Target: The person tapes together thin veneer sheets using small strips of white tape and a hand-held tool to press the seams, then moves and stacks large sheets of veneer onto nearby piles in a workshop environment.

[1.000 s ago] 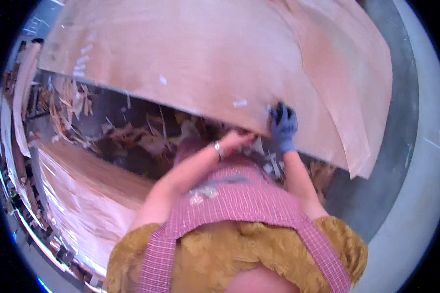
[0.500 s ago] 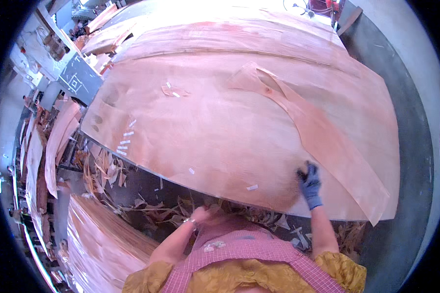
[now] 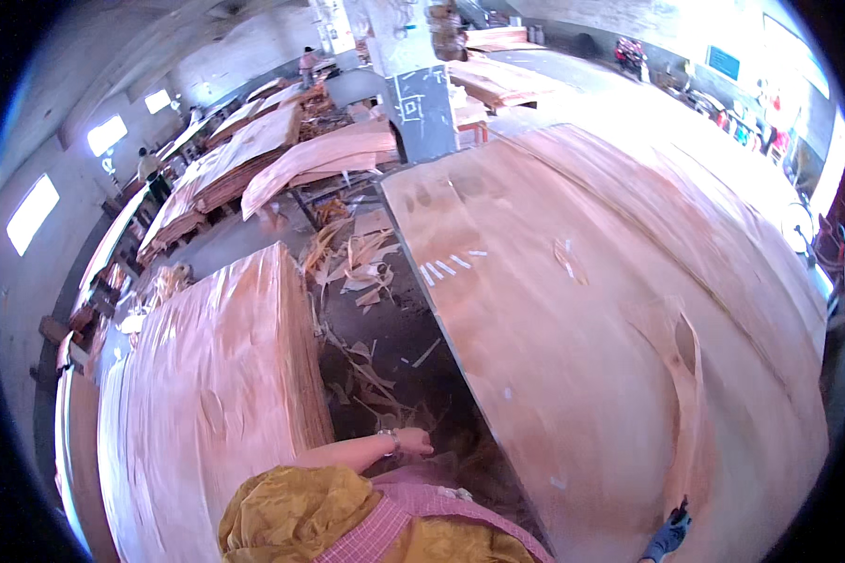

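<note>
My left hand (image 3: 413, 442), bare with a bracelet at the wrist, is closed in a loose fist over the dark gap, and nothing shows in it. Low on the right, my right hand (image 3: 667, 537) wears a blue glove with dark fingertips. Its fingers are drawn together on the wide wood veneer sheet (image 3: 573, 375), at the lower part of a loose, tapering veneer strip (image 3: 687, 422). Whether they grip the strip or a small dark thing is too unclear to tell. A slit opens near the strip's far end. Short white tape pieces (image 3: 453, 266) stick to the sheet.
On my left stands a tall veneer stack (image 3: 207, 375). Veneer scraps (image 3: 357, 258) litter the floor in the gap. A grey-blue pillar (image 3: 413, 103) rises beyond the sheet. More stacks (image 3: 244, 155) and two distant people (image 3: 148, 167) are at the far left.
My view has swung to the left, bringing the stack and pillar into sight. The gloved right hand now meets the veneer strip, where before it was just beside it. The left hand stays closed.
</note>
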Demonstrator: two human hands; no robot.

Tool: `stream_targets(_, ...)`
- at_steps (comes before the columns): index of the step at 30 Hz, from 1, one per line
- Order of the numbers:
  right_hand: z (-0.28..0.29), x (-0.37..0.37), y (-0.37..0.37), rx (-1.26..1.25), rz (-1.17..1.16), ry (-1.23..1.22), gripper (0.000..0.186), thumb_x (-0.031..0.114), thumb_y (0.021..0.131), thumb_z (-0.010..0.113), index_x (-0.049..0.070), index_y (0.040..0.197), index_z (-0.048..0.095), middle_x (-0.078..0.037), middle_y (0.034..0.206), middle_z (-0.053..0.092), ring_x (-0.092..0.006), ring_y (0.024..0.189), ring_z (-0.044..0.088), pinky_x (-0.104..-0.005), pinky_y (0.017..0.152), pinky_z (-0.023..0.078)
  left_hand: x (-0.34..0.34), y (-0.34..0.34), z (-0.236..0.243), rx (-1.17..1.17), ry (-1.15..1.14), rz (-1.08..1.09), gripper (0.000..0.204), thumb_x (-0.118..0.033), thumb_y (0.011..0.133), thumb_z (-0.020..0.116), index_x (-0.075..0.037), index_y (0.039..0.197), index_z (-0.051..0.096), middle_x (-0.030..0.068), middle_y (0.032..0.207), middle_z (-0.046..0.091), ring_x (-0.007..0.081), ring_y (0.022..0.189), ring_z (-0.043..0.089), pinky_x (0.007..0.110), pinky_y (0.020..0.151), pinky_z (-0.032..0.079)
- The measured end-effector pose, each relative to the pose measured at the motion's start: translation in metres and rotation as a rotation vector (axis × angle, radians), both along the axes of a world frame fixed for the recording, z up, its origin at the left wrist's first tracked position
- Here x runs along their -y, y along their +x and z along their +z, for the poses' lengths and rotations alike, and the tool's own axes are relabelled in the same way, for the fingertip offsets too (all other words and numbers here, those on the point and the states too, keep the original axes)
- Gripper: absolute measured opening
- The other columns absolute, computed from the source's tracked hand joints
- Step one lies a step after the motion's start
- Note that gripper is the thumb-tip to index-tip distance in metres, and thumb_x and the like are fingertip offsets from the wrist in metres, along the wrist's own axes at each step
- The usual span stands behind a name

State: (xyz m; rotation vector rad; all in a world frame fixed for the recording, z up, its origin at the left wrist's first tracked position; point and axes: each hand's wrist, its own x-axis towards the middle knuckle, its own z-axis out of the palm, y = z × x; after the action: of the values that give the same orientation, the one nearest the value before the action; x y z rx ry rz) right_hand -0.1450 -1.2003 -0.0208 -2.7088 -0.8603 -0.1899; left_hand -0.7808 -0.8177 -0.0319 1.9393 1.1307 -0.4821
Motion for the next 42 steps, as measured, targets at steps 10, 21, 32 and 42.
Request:
stream_targets(10, 0.122, -0.222, -0.056, 0.250, 0.139, 0.202, 0.023, 0.024, 0.097, 0.053, 0.006, 0.106, 0.063, -0.017, 0.097, 0.063, -0.0350, 0.087, 0.061, -0.0422, 0.074, 0.048, -0.069, -0.091, -0.026, 0.033, -0.065, 0.067, 0.043, -0.044, 0.083, 0.058, -0.006, 0.097, 0.069, 0.0149, 0.092, 0.070, 0.0302, 0.087, 0.067, 0.042, 0.078, 0.050)
stream_targets(21, 0.262, -0.511, -0.206, 0.228, 0.435, 0.494, 0.029, 0.008, 0.095, 0.055, 0.003, 0.123, 0.063, -0.011, 0.112, 0.067, -0.0214, 0.099, 0.064, -0.0316, 0.087, 0.050, -0.258, -0.228, -0.041, 0.280, 0.116, 0.331, 0.039, -0.041, 0.082, 0.064, -0.006, 0.097, 0.071, 0.0113, 0.089, 0.071, 0.0206, 0.082, 0.067, 0.036, 0.076, 0.053)
stream_targets(32, 0.242, -0.812, -0.310, 0.438, 0.345, 0.323, 0.019, 0.026, 0.089, 0.064, 0.013, 0.103, 0.064, -0.011, 0.095, 0.064, -0.0328, 0.085, 0.063, -0.0422, 0.068, 0.050, -0.523, -0.304, 0.003, 0.515, -0.341, 0.607, 0.041, -0.023, 0.091, 0.065, 0.000, 0.123, 0.057, 0.0054, 0.102, 0.066, 0.0127, 0.086, 0.062, 0.027, 0.078, 0.052)
stream_targets(42, 0.153, -1.041, -0.404, 0.358, 0.309, 0.208, 0.025, 0.021, 0.083, 0.068, 0.013, 0.106, 0.063, -0.009, 0.099, 0.063, -0.0315, 0.093, 0.062, -0.0433, 0.076, 0.052, -0.762, -0.430, 0.006, 0.409, -0.310, 0.612, 0.040, -0.024, 0.091, 0.065, 0.000, 0.122, 0.058, 0.0035, 0.096, 0.065, 0.0125, 0.082, 0.062, 0.027, 0.073, 0.051)
